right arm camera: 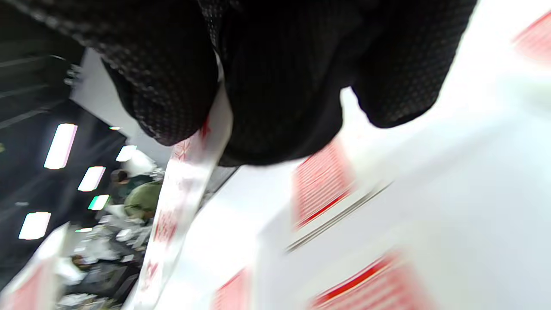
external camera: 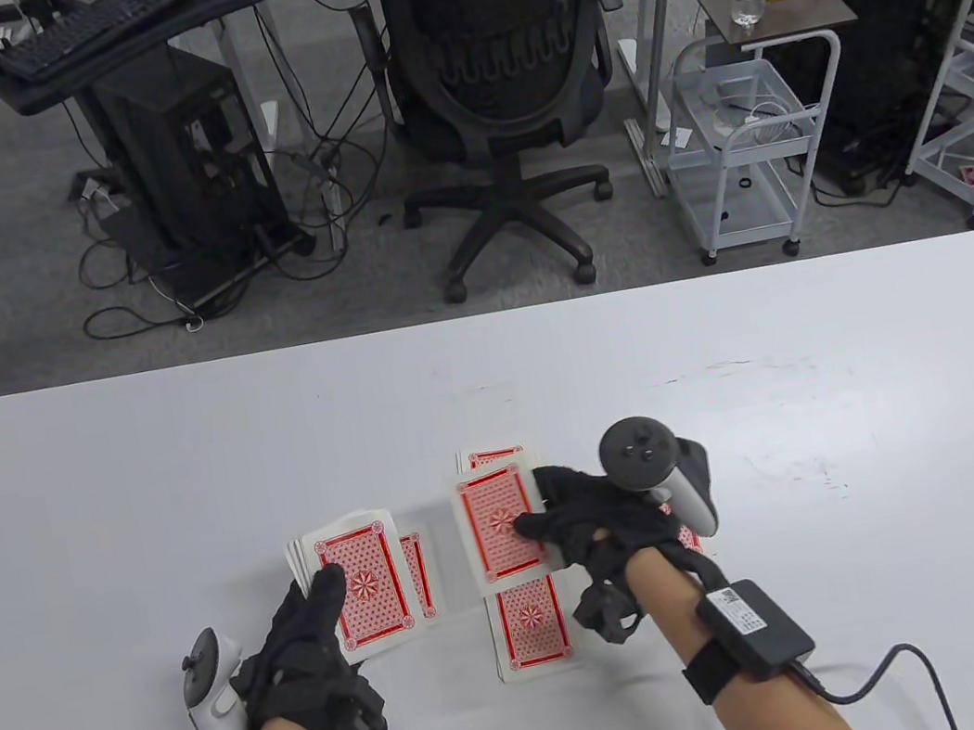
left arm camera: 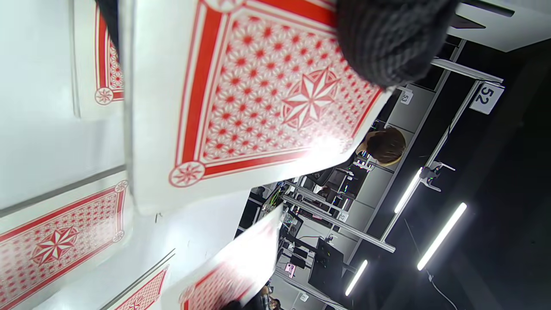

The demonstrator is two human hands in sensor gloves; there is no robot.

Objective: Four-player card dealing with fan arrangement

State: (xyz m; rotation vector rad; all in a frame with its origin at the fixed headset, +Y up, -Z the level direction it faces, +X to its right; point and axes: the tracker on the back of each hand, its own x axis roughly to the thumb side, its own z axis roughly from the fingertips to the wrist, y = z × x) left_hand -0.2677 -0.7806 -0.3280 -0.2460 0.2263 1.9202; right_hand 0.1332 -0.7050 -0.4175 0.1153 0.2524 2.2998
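Left hand (external camera: 306, 646) in its black sensor glove sits low on the white surface (external camera: 96, 500), white tracker on its back, fingers curled round the red-backed deck of playing cards (external camera: 358, 585); thumb lies across the top card's lower left part. Deck is held face down, slightly fanned at its left edge. Left wrist view: the top card's red star-pattern back (left arm camera: 275, 94) fills the upper frame, gloved thumb tip pressing on it at top right.

One red-backed card (external camera: 419, 575) lies on the surface just beside the deck's right edge, partly hidden under it.

Right hand (external camera: 604, 519), black glove, dark tracker on its back, pinches a single red-backed card (external camera: 502, 527) by its right edge; thumb on top, other fingers below. Right wrist view: that card is seen edge-on (right arm camera: 185, 206) between the gloved thumb and fingers; picture is blurred.

Held card overlaps a dealt pile at the far side (external camera: 494, 456) and a dealt card pile at the near side (external camera: 533, 625), both face down on the surface. A strip of red-backed card (external camera: 689, 537) shows under the right hand; how many lie there cannot be told.

Behind the surface: black mesh office chair (external camera: 502, 51), black computer tower (external camera: 188, 163), white wire trolley (external camera: 740, 141).
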